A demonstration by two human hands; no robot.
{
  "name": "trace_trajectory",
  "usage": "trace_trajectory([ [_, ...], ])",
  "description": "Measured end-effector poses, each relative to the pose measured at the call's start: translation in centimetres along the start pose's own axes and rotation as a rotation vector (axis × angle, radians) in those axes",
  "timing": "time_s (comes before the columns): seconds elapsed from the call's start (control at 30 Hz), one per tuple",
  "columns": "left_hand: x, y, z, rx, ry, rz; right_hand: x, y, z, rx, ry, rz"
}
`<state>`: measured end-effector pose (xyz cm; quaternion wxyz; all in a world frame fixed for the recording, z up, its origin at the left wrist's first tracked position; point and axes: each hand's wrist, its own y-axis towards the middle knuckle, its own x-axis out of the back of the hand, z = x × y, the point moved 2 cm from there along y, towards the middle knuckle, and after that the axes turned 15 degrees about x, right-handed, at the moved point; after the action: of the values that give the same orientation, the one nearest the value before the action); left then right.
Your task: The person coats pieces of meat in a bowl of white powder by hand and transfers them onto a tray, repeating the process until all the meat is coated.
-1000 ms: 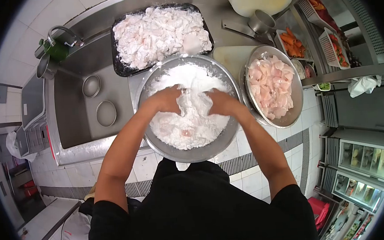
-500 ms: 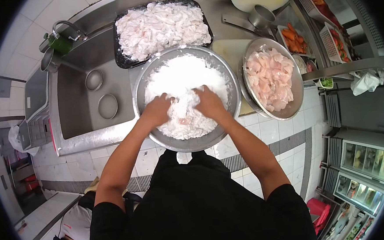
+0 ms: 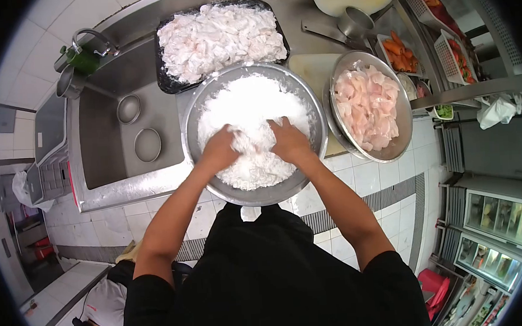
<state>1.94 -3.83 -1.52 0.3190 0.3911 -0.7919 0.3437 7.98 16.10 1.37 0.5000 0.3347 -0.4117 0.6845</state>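
Observation:
A wide metal bowl point(image 3: 191, 116) holds a heap of white flour point(image 3: 251, 101). Pieces coated in flour point(image 3: 252, 141) show between my two hands, smeared by motion. On the bowl's left side, my left hand point(image 3: 219, 150) is in the flour with fingers apart, its fingertips partly covered. My right hand point(image 3: 289, 142) faces it from the other side, fingers spread and tips touching the flour. Right of the bowl, another metal bowl point(image 3: 406, 115) contains raw pale pink meat slices point(image 3: 368, 105). Behind, a black tray point(image 3: 166, 82) is piled with floured meat pieces point(image 3: 220, 40).
At left is a sink point(image 3: 109, 166) with two small round metal bowls and a faucet point(image 3: 95, 35). A cutting board point(image 3: 312, 76) lies under the meat bowl. A metal saucepan point(image 3: 355, 23) stands behind it. Shelves hold carrots point(image 3: 399, 53). Another person point(image 3: 105, 304) is at lower left.
Both hands have shifted slightly within the flour, and the pink piece that showed between them is now covered white. The bowls and tray stay where they were.

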Motion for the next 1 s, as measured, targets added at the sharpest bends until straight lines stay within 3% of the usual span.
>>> trace_trajectory([
  [0.1, 3.3, 1.2, 0.0, 0.386, -0.299, 0.101, -0.7, 1.2, -1.5, -0.024, 0.028, -0.088],
  [0.13, 3.6, 1.4, 0.3, 0.385, -0.3, 0.096, -0.3, 1.6, -1.9, -0.02, 0.027, -0.09],
  [0.2, 3.6, 1.6, 1.3, 0.462, -0.437, 0.113, 0.0, 1.6, -3.2, -0.223, 0.636, -0.118],
  [0.23, 3.7, 1.7, 1.6, 0.464, -0.438, 0.111, -0.7, 1.9, -4.1, -0.22, 0.636, -0.116],
  [0.3, 3.7, 1.7, 2.1, 0.49, -0.559, 0.181, -2.4, 2.7, -5.4, -0.109, 0.917, -0.282],
  [0.37, 3.4, 1.7, 2.1, 0.501, -0.566, 0.202, -3.3, 2.9, -6.2, -0.152, 0.91, -0.209],
  [0.43, 4.8, 1.7, 0.9, 0.506, -0.573, 0.196, -2.2, 2.9, -4.6, -0.161, 1.131, -0.316],
  [0.5, 6.6, 0.9, -0.6, 0.604, -0.745, 0.241, 0.1, 3.5, -3.1, -0.154, 1.246, -0.299],
  [0.6, 8.4, 3.0, 0.8, 0.549, -0.88, 0.248, 3.4, 5.5, -1.9, -0.176, 1.424, -0.32],
  [0.63, 9.8, 3.7, 0.4, 0.501, -0.95, 0.218, 4.3, 7.1, -1.8, -0.165, 1.422, -0.319],
  [0.67, 11.6, 4.5, 0.2, 0.587, -0.837, 0.114, 5.2, 8.9, -1.5, -0.111, 1.453, -0.332],
  [0.77, 15.4, 9.1, 1.4, 0.414, -1.112, 0.123, 8.3, 14.2, 0.5, -0.059, 1.479, -0.385],
  [0.83, 16.7, 14.3, 4.5, 0.392, -1.016, -0.018, 9.6, 17.9, 1.4, -0.049, 1.393, -0.409],
  [0.87, 18.6, 15.0, 3.5, 0.338, -1.092, 0.045, 9.7, 20.1, 1.4, -0.051, 1.358, -0.399],
  [1.0, 22.7, 20.9, 4.8, 0.434, -0.992, -0.059, 12.2, 24.7, 4.7, -0.053, 1.129, -0.387],
])
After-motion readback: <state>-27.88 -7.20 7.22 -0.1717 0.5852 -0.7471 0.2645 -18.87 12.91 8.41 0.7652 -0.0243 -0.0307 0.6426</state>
